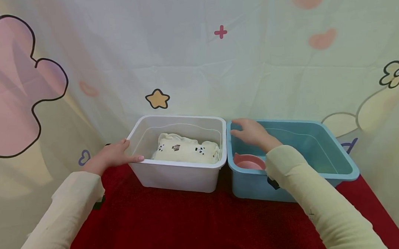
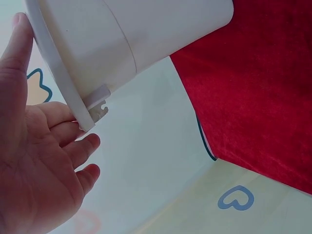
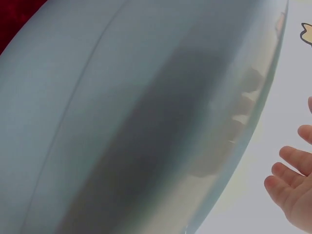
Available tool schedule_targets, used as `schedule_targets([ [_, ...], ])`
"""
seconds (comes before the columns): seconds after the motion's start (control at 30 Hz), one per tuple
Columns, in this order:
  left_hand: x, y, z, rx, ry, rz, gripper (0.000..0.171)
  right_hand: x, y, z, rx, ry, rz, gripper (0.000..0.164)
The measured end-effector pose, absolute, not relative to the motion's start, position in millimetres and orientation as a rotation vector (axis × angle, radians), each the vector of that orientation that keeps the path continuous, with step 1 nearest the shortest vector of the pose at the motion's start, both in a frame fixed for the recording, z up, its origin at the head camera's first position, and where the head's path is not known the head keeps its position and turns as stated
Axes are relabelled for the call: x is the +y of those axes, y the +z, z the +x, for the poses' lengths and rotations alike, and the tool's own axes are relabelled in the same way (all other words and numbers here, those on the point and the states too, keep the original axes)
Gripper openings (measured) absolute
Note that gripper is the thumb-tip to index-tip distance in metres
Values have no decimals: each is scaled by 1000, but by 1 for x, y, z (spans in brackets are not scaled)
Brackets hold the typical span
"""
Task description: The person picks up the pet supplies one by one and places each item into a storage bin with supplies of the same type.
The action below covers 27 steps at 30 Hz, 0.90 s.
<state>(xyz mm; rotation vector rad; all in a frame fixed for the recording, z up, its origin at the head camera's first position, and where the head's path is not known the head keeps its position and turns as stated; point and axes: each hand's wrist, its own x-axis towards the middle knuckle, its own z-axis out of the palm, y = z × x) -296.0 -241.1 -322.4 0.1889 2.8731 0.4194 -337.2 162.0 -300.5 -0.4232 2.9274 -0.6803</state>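
Note:
My left hand (image 1: 114, 155) rests at the front left corner of the white plastic bin (image 1: 175, 176), thumb lying along the front rim. In the left wrist view its fingers (image 2: 80, 151) are spread, with the first ones meeting the bin's rim. Inside the white bin lies a cream cloth bundle (image 1: 185, 149) with small dark animal prints. My right hand (image 1: 252, 131) hovers over the left part of the blue bin (image 1: 255, 187), holding nothing, its fingers loosely extended toward the left rim. A pink bowl (image 1: 249, 162) with a pointed ear sits in the blue bin, partly covered by the sleeve.
Both bins stand side by side on a red cloth (image 1: 177, 225), rims close together. Behind them hangs a pale curtain (image 1: 190, 76) printed with hearts, a star and flowers.

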Motion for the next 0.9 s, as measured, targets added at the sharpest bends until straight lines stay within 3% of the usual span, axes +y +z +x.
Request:
schedule_targets([
  [0.9, -237, -314, -297, 2763, 447, 182, 103, 206, -300, -332, 2970, -590, -430, 55],
])
